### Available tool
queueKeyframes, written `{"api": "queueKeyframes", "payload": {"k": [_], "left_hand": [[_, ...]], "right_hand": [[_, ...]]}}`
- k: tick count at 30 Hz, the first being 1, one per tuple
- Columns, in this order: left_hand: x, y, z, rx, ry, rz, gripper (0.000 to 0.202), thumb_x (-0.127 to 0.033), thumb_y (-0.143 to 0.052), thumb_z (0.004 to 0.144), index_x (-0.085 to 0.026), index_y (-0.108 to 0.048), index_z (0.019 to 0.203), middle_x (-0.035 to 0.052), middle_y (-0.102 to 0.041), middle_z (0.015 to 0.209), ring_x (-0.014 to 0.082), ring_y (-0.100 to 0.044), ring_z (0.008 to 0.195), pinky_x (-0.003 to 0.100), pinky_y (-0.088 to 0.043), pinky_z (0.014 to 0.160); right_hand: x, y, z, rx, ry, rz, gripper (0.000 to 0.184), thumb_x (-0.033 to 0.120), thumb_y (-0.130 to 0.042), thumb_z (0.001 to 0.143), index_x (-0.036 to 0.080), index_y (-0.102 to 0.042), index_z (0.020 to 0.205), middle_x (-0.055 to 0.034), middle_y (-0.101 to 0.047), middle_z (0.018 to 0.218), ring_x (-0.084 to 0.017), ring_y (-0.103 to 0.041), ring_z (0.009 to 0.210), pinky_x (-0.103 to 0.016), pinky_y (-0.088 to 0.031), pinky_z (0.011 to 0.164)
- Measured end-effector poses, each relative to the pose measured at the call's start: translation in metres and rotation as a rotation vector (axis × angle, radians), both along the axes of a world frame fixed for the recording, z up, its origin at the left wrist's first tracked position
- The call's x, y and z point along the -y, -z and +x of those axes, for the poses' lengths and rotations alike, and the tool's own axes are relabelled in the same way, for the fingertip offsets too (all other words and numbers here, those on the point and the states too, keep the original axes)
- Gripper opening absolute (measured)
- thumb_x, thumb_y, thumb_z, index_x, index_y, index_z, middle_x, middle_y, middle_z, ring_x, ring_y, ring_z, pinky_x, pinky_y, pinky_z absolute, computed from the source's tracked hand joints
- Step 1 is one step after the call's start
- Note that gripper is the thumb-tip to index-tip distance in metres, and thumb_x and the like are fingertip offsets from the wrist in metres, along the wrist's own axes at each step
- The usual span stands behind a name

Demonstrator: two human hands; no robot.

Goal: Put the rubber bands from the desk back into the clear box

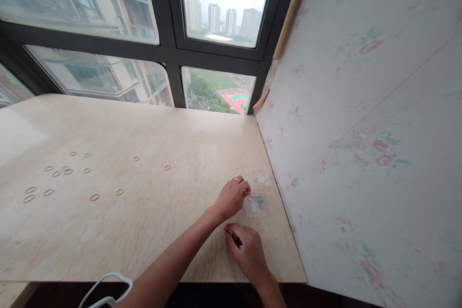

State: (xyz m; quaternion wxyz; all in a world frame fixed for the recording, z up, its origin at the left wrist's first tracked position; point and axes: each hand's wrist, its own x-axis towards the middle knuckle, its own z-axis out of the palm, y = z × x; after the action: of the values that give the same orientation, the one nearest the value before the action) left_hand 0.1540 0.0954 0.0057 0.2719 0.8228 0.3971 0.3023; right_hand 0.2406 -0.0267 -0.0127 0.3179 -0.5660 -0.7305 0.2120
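My left hand (233, 197), a ring on one finger, reaches to the left edge of a small clear plastic box (255, 207). Its fingertips are pinched together there; what they hold, if anything, is too small to make out. Inside the box lie green bands (260, 199) and a whitish label or paper. Nearer the table's front edge, my right hand (249, 250) is closed, thumb against forefinger. Whatever may be in that pinch is hidden. A clear lid-like piece (262, 179) rests just behind the box.
Several thin loop bands lie scattered at the left, among them a red band (94, 197) and a yellowish band (120, 192). A floral-papered wall (346, 144) bounds the marbled tabletop (173, 231) on the right. Windows stand behind. A white looped object (108, 276) is at the front edge.
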Motion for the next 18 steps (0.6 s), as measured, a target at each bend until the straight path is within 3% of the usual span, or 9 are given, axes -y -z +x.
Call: {"api": "queueKeyframes", "payload": {"k": [4, 7, 12, 18], "left_hand": [[0.001, -0.006, -0.023, 0.11, -0.101, -0.033, 0.014, -0.014, -0.046, 0.085, -0.019, -0.057, 0.078, 0.0061, -0.06, 0.084, 0.0177, -0.053, 0.077, 0.032, -0.042, 0.07], [0.003, -0.011, -0.054, 0.121, -0.185, -0.04, 0.012, -0.019, -0.048, 0.086, -0.019, -0.058, 0.079, 0.0057, -0.061, 0.081, 0.018, -0.054, 0.075, 0.032, -0.042, 0.07], [0.016, -0.01, -0.131, 0.048, -0.396, -0.066, 0.016, -0.027, -0.048, 0.087, -0.019, -0.061, 0.082, 0.0056, -0.066, 0.083, 0.0182, -0.057, 0.072, 0.031, -0.043, 0.07], [0.049, -0.003, -0.237, -0.118, -0.78, -0.053, 0.024, -0.034, -0.046, 0.086, -0.019, -0.064, 0.089, 0.0072, -0.07, 0.087, 0.021, -0.061, 0.07, 0.033, -0.045, 0.07]], "right_hand": [[0.001, -0.002, 0.0, 0.021, 0.003, -0.003, 0.021, 0.024, -0.048, 0.087, 0.021, -0.069, 0.086, 0.0002, -0.063, 0.059, -0.015, -0.059, 0.056, -0.025, -0.039, 0.058], [0.002, -0.001, 0.0, 0.029, 0.003, -0.001, 0.021, 0.027, -0.049, 0.088, 0.021, -0.07, 0.088, 0.0004, -0.064, 0.06, -0.015, -0.059, 0.057, -0.025, -0.04, 0.058], [0.001, 0.003, 0.002, 0.001, 0.002, 0.003, 0.025, 0.033, -0.048, 0.09, 0.021, -0.07, 0.088, 0.0, -0.064, 0.059, -0.015, -0.06, 0.055, -0.023, -0.043, 0.057], [-0.008, -0.004, -0.015, -0.158, -0.024, -0.11, 0.031, 0.04, -0.048, 0.091, 0.018, -0.07, 0.085, 0.001, -0.058, 0.055, -0.012, -0.053, 0.048, -0.02, -0.04, 0.048]]}}
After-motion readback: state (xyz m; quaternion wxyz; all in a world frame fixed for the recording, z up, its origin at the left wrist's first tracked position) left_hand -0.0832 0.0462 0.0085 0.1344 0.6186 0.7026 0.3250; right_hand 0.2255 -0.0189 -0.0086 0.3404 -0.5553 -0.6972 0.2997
